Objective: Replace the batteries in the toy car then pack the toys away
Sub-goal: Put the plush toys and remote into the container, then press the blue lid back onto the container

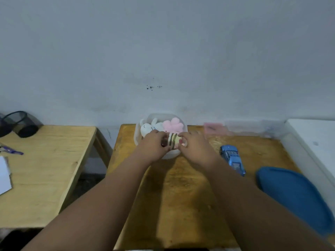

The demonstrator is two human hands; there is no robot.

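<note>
While over the translucent plastic tub [138, 137] at the far edge of the wooden tabletop [181, 196], gripping a yellow, brown-striped plush toy [173, 141] at either end with left hand [154, 144] and right hand [194, 146]. In the tub: white plush [146, 128], pink plush [173, 125]. Toward the right edge: blue toy car [233, 158], blue plastic lid [293, 198].

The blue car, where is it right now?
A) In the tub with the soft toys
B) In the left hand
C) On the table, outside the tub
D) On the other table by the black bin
C: the car lies on the table, to the right of the tub, while the left hand and the right hand hold a striped toy instead.
</note>
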